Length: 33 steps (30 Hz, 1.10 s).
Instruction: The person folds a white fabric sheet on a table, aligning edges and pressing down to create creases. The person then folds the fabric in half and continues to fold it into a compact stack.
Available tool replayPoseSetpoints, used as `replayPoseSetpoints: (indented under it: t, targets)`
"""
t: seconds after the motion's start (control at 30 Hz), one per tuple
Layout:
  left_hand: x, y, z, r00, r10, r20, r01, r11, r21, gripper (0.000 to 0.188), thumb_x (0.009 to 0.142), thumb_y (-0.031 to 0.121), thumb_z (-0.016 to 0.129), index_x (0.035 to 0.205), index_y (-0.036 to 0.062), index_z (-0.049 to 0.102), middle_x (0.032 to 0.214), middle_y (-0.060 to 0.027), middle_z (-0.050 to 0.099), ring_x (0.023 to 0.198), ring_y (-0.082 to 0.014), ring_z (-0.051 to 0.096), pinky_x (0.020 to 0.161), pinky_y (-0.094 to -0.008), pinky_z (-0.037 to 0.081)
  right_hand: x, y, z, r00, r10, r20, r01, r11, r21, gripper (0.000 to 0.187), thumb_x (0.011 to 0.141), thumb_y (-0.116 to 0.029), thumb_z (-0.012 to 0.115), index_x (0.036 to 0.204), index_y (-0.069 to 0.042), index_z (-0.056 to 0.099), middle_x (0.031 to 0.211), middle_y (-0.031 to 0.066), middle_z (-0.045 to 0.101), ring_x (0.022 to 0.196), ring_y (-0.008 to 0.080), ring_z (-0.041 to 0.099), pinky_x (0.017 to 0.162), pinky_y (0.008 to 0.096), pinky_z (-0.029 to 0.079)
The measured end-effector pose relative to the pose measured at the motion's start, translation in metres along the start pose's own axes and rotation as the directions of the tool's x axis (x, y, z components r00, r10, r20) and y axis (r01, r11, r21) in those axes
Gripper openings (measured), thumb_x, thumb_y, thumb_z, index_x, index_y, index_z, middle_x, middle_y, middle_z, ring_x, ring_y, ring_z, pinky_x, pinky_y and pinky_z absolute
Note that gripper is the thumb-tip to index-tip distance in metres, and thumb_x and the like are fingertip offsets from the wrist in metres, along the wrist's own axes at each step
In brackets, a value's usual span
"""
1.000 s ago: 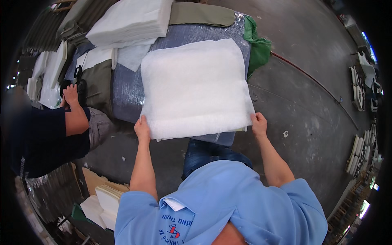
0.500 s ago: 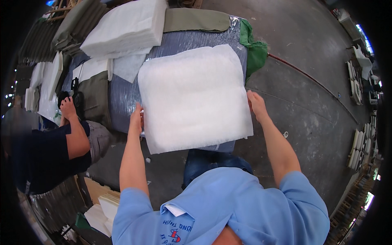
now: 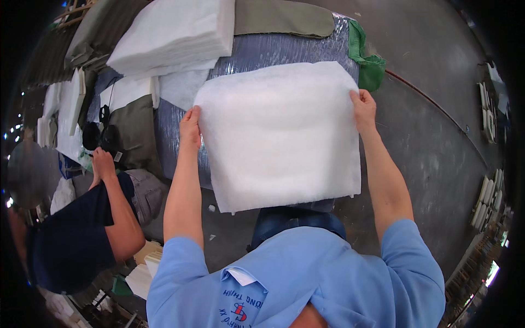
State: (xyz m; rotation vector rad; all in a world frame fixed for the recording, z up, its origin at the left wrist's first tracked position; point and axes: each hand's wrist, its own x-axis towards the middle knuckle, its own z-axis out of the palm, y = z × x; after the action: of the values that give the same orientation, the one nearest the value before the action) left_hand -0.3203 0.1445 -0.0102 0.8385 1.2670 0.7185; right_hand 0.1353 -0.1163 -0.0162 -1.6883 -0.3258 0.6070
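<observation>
A white sheet of fluffy batting [image 3: 281,139] spreads in front of me, its near edge hanging over the table's near side. My left hand [image 3: 190,127] pinches its left edge toward the far corner. On the opposite edge, at about the same height, my right hand [image 3: 363,109] is closed with thumb and fingers on the batting. Beneath it, a plastic-wrapped blue-grey work surface [image 3: 279,49] shows along the far side. What lies directly under the sheet is hidden.
A thick stack of white batting [image 3: 172,38] stands at the far left, beside olive-green fabric [image 3: 281,18]. Green cloth [image 3: 372,71] hangs at the far right corner, with a dark red hose [image 3: 424,93] on the floor beyond. A co-worker in dark clothing [image 3: 74,251] works close on my left.
Both my hands have slid farther along the batting's side edges and now pinch it near the far corners. The co-worker's arms have shifted. The whole view has moved slightly.
</observation>
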Motion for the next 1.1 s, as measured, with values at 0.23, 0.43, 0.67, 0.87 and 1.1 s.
replayPoseSetpoints:
  t: [0.23,0.43,0.67,0.87,1.1]
  targets:
    - [0.022,-0.022,0.013,0.989,-0.05,-0.142,0.063,0.994,0.089,0.03,0.106,0.028,0.067,0.121,0.0023,0.07,0.111,-0.0041,0.073,0.1,-0.0142,0.066,0.088,-0.0302,0.054,0.012,0.018,-0.007,0.992,0.061,-0.106,-0.076,0.987,-0.144,0.012,0.097,-0.015,0.074,0.1,-0.005,0.07,0.083,-0.0064,0.061,0.073,0.0047,0.05,0.066,0.0236,0.042]
    - [0.036,-0.023,0.005,0.982,-0.177,-0.073,0.18,0.983,0.04,0.041,0.107,0.034,0.064,0.132,0.0013,0.065,0.127,-0.009,0.07,0.115,-0.0192,0.065,0.098,-0.0344,0.053,0.017,0.018,-0.008,0.97,0.244,-0.017,-0.244,0.97,0.008,0.022,0.097,-0.024,0.076,0.107,-0.005,0.071,0.093,-0.0021,0.068,0.082,0.0085,0.06,0.075,0.0272,0.049]
    - [0.074,0.008,0.034,0.921,-0.386,0.058,0.381,0.921,0.087,0.067,0.105,0.05,0.063,0.146,-0.0031,0.054,0.143,-0.0164,0.063,0.128,-0.0298,0.063,0.11,-0.0403,0.049,0.069,-0.011,0.012,0.846,0.53,-0.048,-0.533,0.841,-0.096,0.062,0.093,-0.051,0.076,0.129,-0.001,0.069,0.125,0.0114,0.071,0.113,0.0243,0.066,0.101,0.0407,0.049]
    - [0.095,0.008,0.045,0.975,-0.221,0.014,0.211,0.945,0.252,0.058,0.105,0.045,0.064,0.135,-0.0032,0.061,0.126,-0.0157,0.071,0.112,-0.0271,0.069,0.099,-0.0407,0.055,0.093,-0.001,0.036,0.896,0.442,0.029,-0.435,0.89,-0.14,0.052,0.095,-0.043,0.076,0.125,0.0,0.072,0.114,0.0101,0.074,0.103,0.0219,0.069,0.092,0.039,0.052]
    - [0.105,-0.016,0.022,0.978,0.117,-0.173,-0.002,0.833,0.553,0.042,0.108,0.033,0.055,0.121,-0.0048,0.068,0.111,-0.0122,0.072,0.098,-0.0201,0.066,0.087,-0.0365,0.053,0.101,0.027,0.029,0.927,0.307,-0.214,-0.344,0.924,-0.167,0.034,0.094,-0.031,0.077,0.11,-0.001,0.079,0.103,0.007,0.077,0.095,0.0174,0.071,0.083,0.0345,0.054]
